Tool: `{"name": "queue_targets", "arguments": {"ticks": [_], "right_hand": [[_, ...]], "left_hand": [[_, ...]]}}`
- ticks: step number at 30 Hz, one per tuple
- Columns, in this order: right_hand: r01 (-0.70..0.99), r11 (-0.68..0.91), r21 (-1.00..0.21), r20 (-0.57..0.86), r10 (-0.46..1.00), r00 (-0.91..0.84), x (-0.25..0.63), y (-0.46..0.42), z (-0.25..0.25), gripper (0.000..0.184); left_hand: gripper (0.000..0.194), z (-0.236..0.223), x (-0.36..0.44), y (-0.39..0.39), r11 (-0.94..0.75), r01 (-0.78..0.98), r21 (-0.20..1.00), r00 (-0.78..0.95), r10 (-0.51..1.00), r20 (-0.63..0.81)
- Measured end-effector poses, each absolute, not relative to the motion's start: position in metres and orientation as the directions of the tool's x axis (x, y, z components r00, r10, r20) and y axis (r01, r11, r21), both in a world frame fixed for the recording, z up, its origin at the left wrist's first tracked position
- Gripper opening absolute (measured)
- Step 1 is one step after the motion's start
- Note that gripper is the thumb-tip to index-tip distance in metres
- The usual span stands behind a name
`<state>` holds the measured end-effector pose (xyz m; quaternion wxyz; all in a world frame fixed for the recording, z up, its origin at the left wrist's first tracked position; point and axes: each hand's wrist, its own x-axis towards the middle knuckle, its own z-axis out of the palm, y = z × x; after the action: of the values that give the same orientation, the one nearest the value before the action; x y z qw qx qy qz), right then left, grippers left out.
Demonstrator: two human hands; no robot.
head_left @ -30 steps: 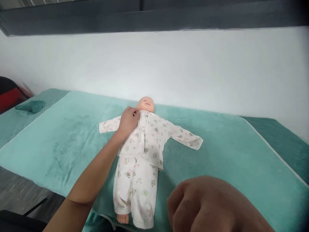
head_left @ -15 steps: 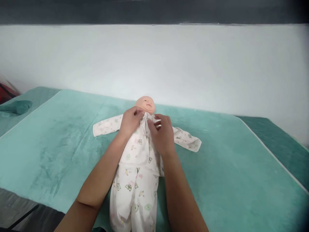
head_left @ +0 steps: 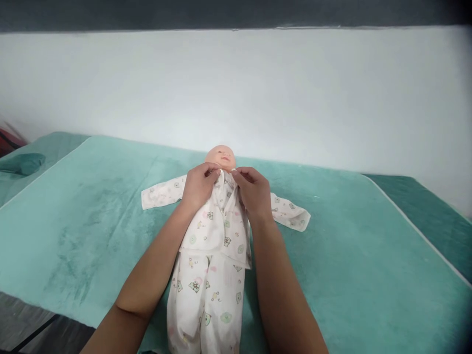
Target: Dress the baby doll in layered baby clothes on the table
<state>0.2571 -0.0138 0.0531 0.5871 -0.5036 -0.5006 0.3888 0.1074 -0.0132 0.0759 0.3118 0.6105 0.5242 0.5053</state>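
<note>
A baby doll (head_left: 221, 155) lies on its back, its head toward the wall. It wears a white printed shirt (head_left: 206, 231) and matching printed trousers (head_left: 221, 295), with both sleeves spread out to the sides. My left hand (head_left: 201, 184) pinches the shirt's collar edge on the left, just below the doll's chin. On the other side of the collar, my right hand (head_left: 254, 189) pinches the opposite front edge between thumb and fingers. The shirt front below my hands lies closely together, and I cannot tell whether it is fastened.
A green cloth (head_left: 350, 255) covers the table, with a darker green strip (head_left: 424, 211) along its right side. Behind it rises a white wall (head_left: 236, 88). A green face-hole-like dip (head_left: 22, 163) and something red (head_left: 9, 142) are at the far left.
My right hand has moved up and outward, from the shirt's middle to its collar edge, pulling that edge to the right. My left hand stays almost where it was.
</note>
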Motion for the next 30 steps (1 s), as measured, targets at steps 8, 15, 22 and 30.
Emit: {"name": "queue_targets", "arguments": {"ticks": [8, 15, 22, 30], "right_hand": [[-0.055, 0.265, -0.963, 0.248, 0.946, 0.211, 0.245, -0.016, 0.048, 0.021], [-0.005, 0.254, -0.967, 0.248, 0.949, 0.196, 0.244, -0.016, 0.046, 0.017], [0.082, 0.287, -0.954, 0.296, 0.947, 0.128, 0.244, -0.017, 0.045, 0.017], [0.388, 0.479, -0.787, 0.481, 0.871, -0.100, 0.247, -0.021, 0.049, 0.019]], "left_hand": [[0.018, 0.071, 0.108, -0.010, -0.325, 0.396, 0.859, 0.031, 0.939, 0.342], [0.018, 0.063, 0.104, -0.004, -0.262, 0.195, 0.945, 0.038, 0.965, 0.259], [0.027, 0.065, 0.100, -0.004, -0.266, 0.251, 0.931, 0.117, 0.963, 0.243], [0.030, 0.067, 0.099, -0.006, -0.232, 0.228, 0.946, 0.127, 0.970, 0.207]]}}
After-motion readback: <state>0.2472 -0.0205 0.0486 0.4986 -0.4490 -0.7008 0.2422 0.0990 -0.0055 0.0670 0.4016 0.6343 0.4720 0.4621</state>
